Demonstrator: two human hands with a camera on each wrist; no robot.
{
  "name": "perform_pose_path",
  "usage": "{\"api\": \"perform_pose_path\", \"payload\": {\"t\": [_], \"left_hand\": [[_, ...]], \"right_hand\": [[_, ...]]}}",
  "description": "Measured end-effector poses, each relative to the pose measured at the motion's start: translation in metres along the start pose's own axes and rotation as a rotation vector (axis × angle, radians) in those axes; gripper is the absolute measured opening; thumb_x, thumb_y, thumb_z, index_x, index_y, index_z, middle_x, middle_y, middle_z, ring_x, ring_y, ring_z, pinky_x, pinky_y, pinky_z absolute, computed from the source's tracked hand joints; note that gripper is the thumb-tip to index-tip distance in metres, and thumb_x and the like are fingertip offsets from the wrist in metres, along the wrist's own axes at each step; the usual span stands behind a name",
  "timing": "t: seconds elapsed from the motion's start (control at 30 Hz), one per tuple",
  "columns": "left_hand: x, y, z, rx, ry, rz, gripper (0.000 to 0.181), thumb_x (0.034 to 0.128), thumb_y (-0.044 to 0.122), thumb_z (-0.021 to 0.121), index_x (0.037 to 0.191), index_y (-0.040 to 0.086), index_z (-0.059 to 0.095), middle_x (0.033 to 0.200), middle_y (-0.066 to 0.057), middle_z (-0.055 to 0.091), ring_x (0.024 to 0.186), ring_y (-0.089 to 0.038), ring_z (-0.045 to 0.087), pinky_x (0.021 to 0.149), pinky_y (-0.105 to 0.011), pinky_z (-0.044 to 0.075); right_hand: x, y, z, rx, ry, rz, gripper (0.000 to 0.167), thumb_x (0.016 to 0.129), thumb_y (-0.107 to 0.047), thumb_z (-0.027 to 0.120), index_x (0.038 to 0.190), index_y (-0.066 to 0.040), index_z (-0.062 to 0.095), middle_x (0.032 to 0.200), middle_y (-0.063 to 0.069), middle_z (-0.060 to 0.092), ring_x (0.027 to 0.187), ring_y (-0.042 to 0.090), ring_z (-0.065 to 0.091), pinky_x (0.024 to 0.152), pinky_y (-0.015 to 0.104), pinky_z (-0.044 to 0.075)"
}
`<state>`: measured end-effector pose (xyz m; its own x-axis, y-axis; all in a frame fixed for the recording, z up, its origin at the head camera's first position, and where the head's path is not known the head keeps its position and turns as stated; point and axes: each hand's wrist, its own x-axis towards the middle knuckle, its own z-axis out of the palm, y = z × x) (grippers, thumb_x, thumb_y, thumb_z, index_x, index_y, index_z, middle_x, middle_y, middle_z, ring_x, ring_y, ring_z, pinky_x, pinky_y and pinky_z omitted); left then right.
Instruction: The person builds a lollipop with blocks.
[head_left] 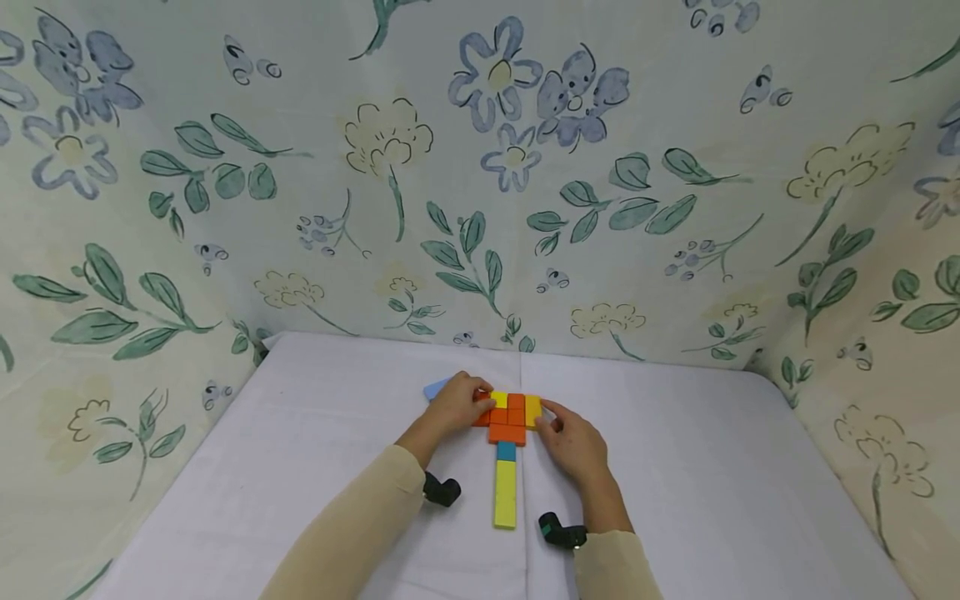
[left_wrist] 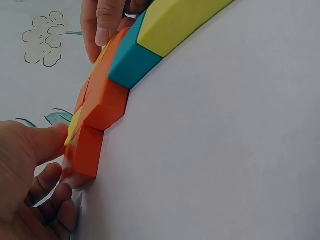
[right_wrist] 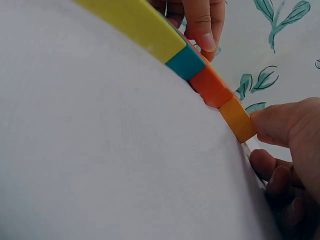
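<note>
On the white table lies a flat figure of blocks. My left hand (head_left: 459, 402) pinches the orange block (left_wrist: 86, 157) at the figure's left side between thumb and fingers. Across from it, my right hand (head_left: 576, 437) holds the amber block (right_wrist: 238, 120) at the right end, index finger at its far side and thumb at its near right side. Between the hands sit a small yellow block (head_left: 499, 400) and several orange blocks (head_left: 507, 433). Below them a teal block (head_left: 506, 451) joins a long yellow-green block (head_left: 506, 496).
A light blue block (head_left: 435, 389) shows partly behind my left hand. White cloth covers the table (head_left: 712, 483), with a fold line down its middle. A flower-patterned curtain (head_left: 480, 208) stands behind and at both sides. Black wrist cameras (head_left: 442, 490) sit at both wrists.
</note>
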<state>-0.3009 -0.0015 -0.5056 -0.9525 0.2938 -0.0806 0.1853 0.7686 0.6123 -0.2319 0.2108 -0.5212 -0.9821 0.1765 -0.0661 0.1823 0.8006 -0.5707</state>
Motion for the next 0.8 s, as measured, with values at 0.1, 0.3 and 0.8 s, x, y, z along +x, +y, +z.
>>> {"api": "perform_pose_path", "payload": {"t": [0.1, 0.3, 0.8], "left_hand": [[0.0000, 0.0007, 0.0007, -0.008, 0.004, 0.009, 0.028, 0.0992, 0.028, 0.068, 0.123, 0.013, 0.071, 0.107, -0.006, 0.058, 0.095, -0.019, 0.054, 0.090, -0.033, 0.054], [-0.0016, 0.0038, -0.0006, -0.021, -0.003, -0.001, 0.027, 0.1002, 0.025, 0.066, 0.124, 0.013, 0.071, 0.107, -0.006, 0.058, 0.095, -0.019, 0.054, 0.091, -0.034, 0.054], [-0.0034, 0.0020, -0.0017, -0.040, -0.004, 0.015, 0.026, 0.1020, 0.019, 0.063, 0.126, 0.014, 0.069, 0.101, -0.004, 0.057, 0.091, -0.019, 0.053, 0.085, -0.032, 0.052]], "right_hand": [[-0.0001, 0.0005, 0.0000, 0.002, 0.001, -0.003, 0.050, 0.099, -0.042, 0.063, 0.145, -0.023, 0.059, 0.084, 0.002, 0.057, 0.073, 0.019, 0.050, 0.064, 0.033, 0.035], [0.0007, 0.0018, 0.0013, -0.002, 0.007, -0.011, 0.049, 0.099, -0.042, 0.063, 0.144, -0.023, 0.059, 0.084, 0.002, 0.057, 0.072, 0.018, 0.049, 0.064, 0.032, 0.035], [0.0009, 0.0014, 0.0008, 0.003, 0.002, 0.000, 0.049, 0.099, -0.042, 0.063, 0.145, -0.024, 0.059, 0.084, 0.002, 0.057, 0.073, 0.019, 0.050, 0.065, 0.033, 0.035]]}}
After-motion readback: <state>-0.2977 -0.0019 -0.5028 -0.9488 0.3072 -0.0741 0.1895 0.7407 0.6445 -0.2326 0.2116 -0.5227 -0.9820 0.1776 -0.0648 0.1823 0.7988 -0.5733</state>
